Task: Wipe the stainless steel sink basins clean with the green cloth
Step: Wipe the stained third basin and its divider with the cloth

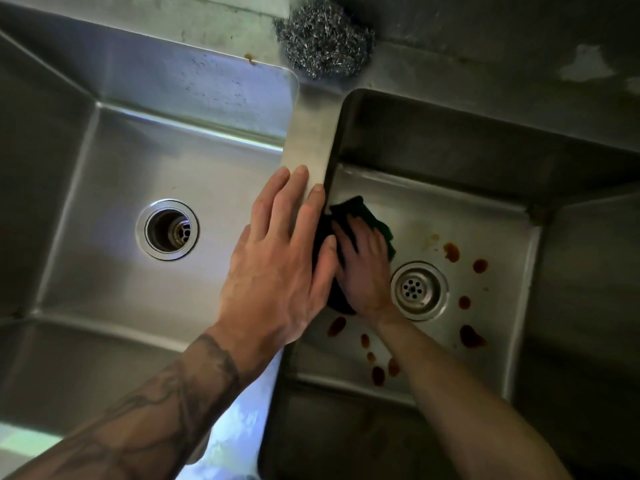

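Far left, the wide stainless steel left basin (104, 188) with its open round drain (167, 229); my left hand (277, 258) lies flat, fingers straight, on the steel divider strip (311, 133) between the basins, gripping nothing. Up behind it a grey steel wool scourer (325, 39) sits on the ledge. Just beside, down in the right basin (433, 209), the dark green cloth (356, 209) is on the floor against the left wall, my right hand (363, 268) pressing it flat, fingers spread. Right of that, the perforated drain (419, 290), ringed by reddish-brown spots (471, 336)
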Demonstrator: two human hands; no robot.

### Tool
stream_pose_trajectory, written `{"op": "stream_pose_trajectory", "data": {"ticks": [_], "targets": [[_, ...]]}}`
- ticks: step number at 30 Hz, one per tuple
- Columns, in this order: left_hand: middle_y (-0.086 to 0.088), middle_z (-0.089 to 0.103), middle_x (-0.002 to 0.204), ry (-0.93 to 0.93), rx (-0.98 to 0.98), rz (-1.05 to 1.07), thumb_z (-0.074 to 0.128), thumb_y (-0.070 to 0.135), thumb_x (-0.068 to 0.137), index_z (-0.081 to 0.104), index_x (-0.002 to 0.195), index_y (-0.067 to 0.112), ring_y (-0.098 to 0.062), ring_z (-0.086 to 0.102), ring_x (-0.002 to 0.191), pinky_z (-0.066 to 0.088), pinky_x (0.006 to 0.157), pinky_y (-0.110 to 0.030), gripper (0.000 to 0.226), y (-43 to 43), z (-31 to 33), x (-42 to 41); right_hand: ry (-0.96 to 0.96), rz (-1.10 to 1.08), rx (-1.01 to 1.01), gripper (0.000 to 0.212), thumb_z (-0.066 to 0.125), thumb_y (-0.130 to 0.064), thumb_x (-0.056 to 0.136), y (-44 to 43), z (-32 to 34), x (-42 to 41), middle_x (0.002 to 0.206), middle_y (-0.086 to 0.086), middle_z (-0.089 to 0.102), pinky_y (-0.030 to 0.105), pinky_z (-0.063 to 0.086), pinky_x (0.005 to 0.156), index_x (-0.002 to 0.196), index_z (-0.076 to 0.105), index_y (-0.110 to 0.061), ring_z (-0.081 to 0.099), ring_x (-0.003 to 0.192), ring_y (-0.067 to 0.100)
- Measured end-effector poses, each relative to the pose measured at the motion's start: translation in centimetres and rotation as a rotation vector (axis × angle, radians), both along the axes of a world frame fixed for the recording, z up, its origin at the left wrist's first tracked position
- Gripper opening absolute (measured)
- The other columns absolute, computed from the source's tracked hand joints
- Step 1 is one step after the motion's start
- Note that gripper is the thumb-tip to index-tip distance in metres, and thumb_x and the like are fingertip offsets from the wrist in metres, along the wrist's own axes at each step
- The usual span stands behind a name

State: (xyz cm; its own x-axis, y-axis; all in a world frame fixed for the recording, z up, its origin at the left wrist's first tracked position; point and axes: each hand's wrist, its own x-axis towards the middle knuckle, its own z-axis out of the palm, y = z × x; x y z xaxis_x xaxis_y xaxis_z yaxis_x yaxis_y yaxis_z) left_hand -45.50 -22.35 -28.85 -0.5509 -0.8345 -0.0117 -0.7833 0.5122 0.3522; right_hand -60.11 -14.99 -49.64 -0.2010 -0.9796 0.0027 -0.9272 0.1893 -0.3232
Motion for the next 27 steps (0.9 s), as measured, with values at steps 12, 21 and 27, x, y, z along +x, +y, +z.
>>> {"op": "stream_pose_trajectory", "data": {"ticks": [12,21,27], "targets": [[-0.021,0.042,0.164,0.006,-0.001,0.016,0.049,0.029,0.108,0.05,0.152,0.0,-0.037,0.032,0.157,0.042,0.122,-0.047,0.053,0.0,0.1,-0.2,-0.003,-0.076,0.016,0.06,0.053,-0.036,0.104,-0.5,0.4,0.9,0.165,0.014,0.034,0.053,0.021,0.127,0.159,0.04,-0.016,0.029,0.155,0.032],[-0.02,0.041,0.163,0.009,0.002,0.007,0.048,0.03,0.109,0.05,0.152,0.003,-0.036,0.031,0.157,0.042,0.121,-0.045,0.052,-0.1,-0.2,-0.1,0.04,-0.292,-0.026,0.054,0.048,-0.039,0.107,-6.2,0.5,-2.9,0.158,0.016,0.045,0.055,0.029,0.122,0.156,0.047,-0.015,0.039,0.149,0.033],[-0.022,0.039,0.165,0.005,0.042,0.007,0.049,0.029,0.108,0.049,0.153,-0.001,-0.038,0.03,0.157,0.045,0.118,-0.052,0.054,-0.1,0.5,-0.1,-0.022,0.029,0.007,0.073,0.068,-0.029,0.096,4.5,0.7,2.0,0.164,0.015,0.038,0.057,0.022,0.126,0.16,0.035,-0.019,0.034,0.152,0.034]]}}
